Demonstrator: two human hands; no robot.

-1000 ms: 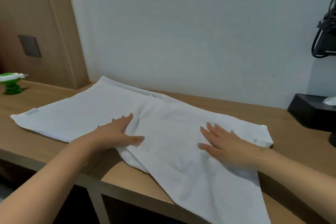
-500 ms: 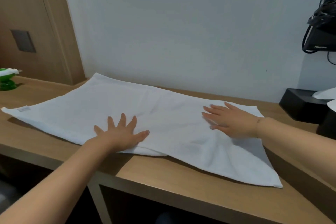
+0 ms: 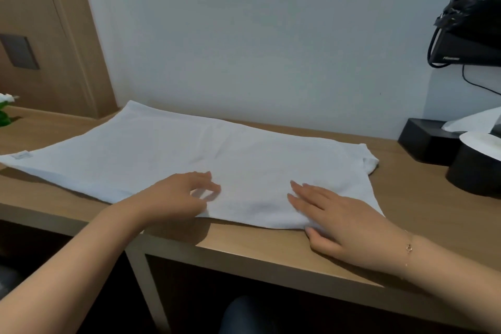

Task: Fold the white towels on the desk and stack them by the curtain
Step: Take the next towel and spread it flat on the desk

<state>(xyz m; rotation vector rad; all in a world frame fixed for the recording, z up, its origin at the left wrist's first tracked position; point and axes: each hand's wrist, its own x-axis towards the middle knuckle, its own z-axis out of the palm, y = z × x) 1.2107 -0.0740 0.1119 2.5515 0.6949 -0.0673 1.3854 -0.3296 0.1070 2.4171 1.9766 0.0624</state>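
One white towel (image 3: 189, 154) lies spread flat across the wooden desk (image 3: 271, 247), its far edge close to the wall. A small label sits at its left corner, and its right far corner is slightly bunched. My left hand (image 3: 176, 195) rests on the towel's near edge with the fingers curled, thumb and forefinger nearly meeting. Whether they pinch the cloth I cannot tell. My right hand (image 3: 339, 214) lies flat, palm down, on the towel's near right corner, with the thumb at the cloth's front edge. No curtain is in view.
A black tissue box (image 3: 425, 141) and a round black holder (image 3: 477, 171) with white paper stand at the desk's right end. A black device with cables (image 3: 466, 46) hangs above them. A green and white object (image 3: 4, 111) sits far left by the wooden panel.
The towel part hanging off the front edge now lies on the desk. My right hand slid from the far right side to the near corner. My left hand's fingers curled.
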